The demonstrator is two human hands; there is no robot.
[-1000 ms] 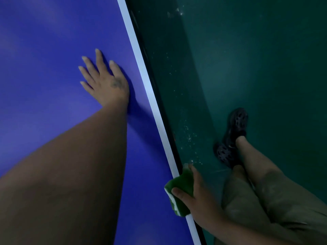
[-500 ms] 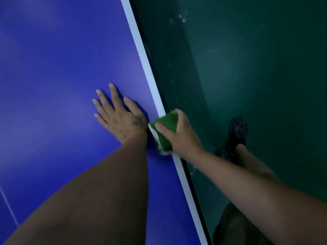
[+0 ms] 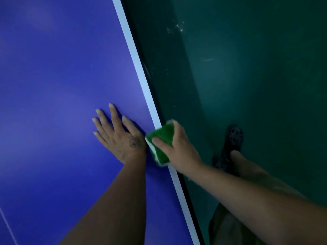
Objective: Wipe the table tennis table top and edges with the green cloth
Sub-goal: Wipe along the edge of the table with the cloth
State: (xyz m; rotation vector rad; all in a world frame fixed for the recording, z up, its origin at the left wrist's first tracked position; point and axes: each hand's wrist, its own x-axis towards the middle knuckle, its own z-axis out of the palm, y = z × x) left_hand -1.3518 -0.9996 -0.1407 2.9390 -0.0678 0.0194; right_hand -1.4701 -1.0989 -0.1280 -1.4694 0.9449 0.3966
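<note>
I note my right hand (image 3: 177, 149) gripping the green cloth (image 3: 160, 144), thumb on its near side and fingers curled over the far side. The cloth sits on the white border stripe (image 3: 134, 55) at the right edge of the blue worktop (image 3: 53, 76). My left hand (image 3: 120, 137) lies flat just beside the cloth, fingers straight and spread, holding nothing. Beyond the edge are a dark green floor (image 3: 247, 76) and one dark shoe (image 3: 231, 140).

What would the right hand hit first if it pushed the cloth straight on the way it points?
The left hand, flat on the table top, just beyond the green cloth; they look nearly touching.
</note>
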